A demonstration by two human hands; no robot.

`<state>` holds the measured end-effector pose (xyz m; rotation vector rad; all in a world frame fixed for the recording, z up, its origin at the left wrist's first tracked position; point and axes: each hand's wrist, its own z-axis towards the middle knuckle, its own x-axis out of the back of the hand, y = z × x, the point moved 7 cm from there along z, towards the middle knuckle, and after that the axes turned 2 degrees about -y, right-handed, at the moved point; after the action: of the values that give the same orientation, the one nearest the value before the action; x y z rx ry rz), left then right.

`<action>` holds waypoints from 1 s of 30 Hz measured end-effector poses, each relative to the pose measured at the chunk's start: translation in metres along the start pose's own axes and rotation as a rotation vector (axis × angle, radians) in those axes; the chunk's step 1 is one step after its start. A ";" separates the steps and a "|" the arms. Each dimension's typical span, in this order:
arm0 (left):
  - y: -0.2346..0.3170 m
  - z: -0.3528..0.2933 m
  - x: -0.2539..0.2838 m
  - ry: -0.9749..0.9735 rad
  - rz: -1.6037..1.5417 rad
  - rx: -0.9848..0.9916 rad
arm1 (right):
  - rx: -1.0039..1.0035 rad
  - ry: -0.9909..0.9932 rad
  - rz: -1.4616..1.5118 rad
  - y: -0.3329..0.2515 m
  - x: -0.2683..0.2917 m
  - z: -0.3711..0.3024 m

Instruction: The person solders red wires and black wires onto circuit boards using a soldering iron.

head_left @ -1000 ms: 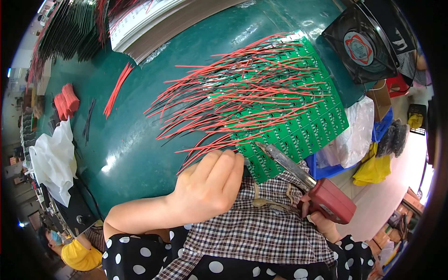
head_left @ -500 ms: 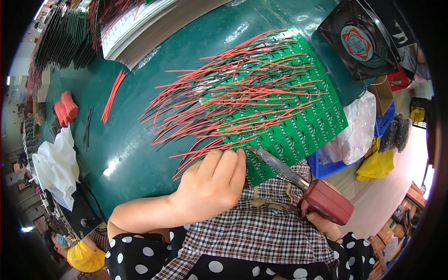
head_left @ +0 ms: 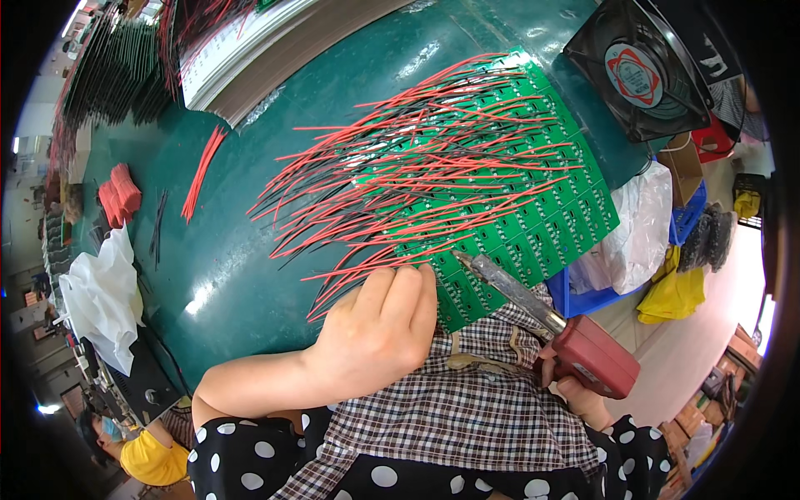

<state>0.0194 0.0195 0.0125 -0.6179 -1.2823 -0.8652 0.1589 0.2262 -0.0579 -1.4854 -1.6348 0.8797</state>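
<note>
My left hand [head_left: 375, 325] is closed, its fingertips pressed together at the near left edge of a green circuit board panel [head_left: 575, 196]. Several red wires pass beside and under its fingers; what lies in the pinch is hidden. In my right hand [head_left: 583, 402], mostly covered by the tool, is a soldering gun [head_left: 596, 354] with a dark red body and a metal barrel. Its tip points at the board, just right of my left fingertips; whether it touches is hard to tell. Red and black wires [head_left: 383, 179] fan leftward from the panel in rows.
A black fan [head_left: 637, 71] stands at the far right. Loose red wires [head_left: 202, 175] and black wires [head_left: 158, 225] lie on the green table [head_left: 225, 308] at left. Stacked boards [head_left: 275, 50] rise at the back. A blue bin [head_left: 583, 296] holds plastic bags. A co-worker [head_left: 150, 458] sits lower left.
The soldering gun has shifted slightly right, its tip drawing away from my left fingertips. The board panel has slid very slightly left. My left hand stays nearly in place.
</note>
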 end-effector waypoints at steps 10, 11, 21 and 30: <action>-0.002 0.013 0.001 0.005 -0.172 0.052 | -0.023 0.019 0.176 0.006 0.005 0.000; -0.004 0.013 -0.001 0.002 -0.171 0.052 | 0.014 0.025 0.139 0.006 0.007 0.000; -0.002 0.016 -0.003 -0.017 -0.146 0.050 | 0.198 -0.020 -0.222 0.010 0.011 -0.005; 0.007 0.020 -0.003 -0.007 0.081 -0.054 | 0.638 -0.013 -0.439 -0.035 0.004 0.010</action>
<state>0.0145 0.0400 0.0137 -0.7117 -1.2353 -0.8335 0.1333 0.2268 -0.0320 -0.6556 -1.4177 1.0229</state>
